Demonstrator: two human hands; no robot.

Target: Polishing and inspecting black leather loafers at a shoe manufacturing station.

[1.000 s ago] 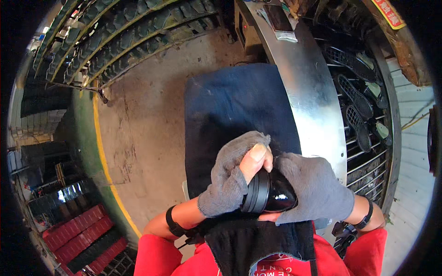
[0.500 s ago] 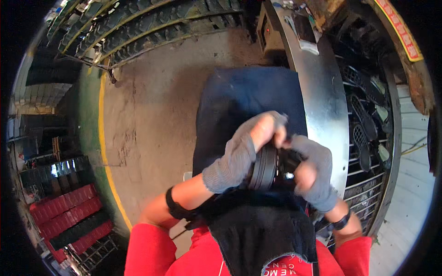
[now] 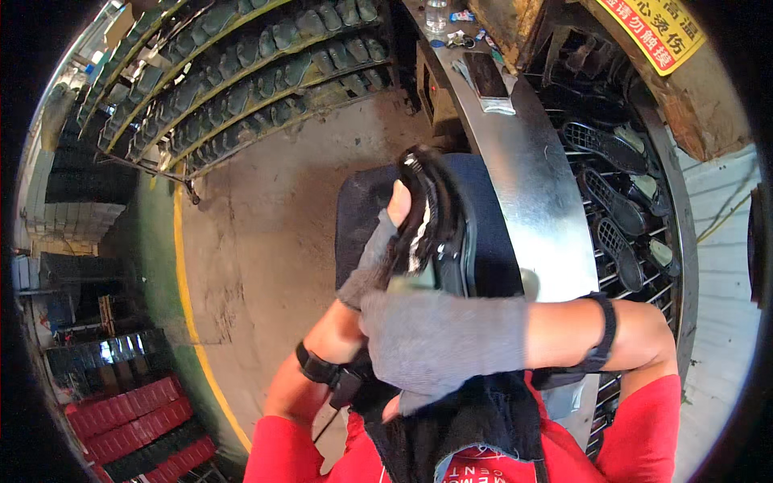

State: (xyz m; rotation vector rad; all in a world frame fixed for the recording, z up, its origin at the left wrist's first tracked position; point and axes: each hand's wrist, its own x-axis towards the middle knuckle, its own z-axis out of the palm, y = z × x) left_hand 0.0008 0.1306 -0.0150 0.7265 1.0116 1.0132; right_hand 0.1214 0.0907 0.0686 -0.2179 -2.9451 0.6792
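Both my hands wear grey fingerless gloves and grip one black rubber shoe sole (image 3: 436, 211), which stands on edge above a dark blue pad (image 3: 358, 211). My left hand (image 3: 378, 256) clasps the sole's left side, with the bare thumb pressed near its upper end. My right hand (image 3: 439, 340) reaches across in front of me and covers the sole's lower end. A black strap circles each wrist. Part of the sole is hidden behind my right glove.
A curved sheet-metal bench (image 3: 535, 189) runs along the right of the pad. Behind it a wire rack (image 3: 616, 205) carries several black soles. Long racks of dark soles (image 3: 241, 76) line the far side. Red crates (image 3: 121, 419) and a yellow floor line (image 3: 190, 306) lie at the left.
The sole has gone from lying bunched between my hands to standing upright and higher. My right hand has swung leftward across its lower end; my left thumb has slid up.
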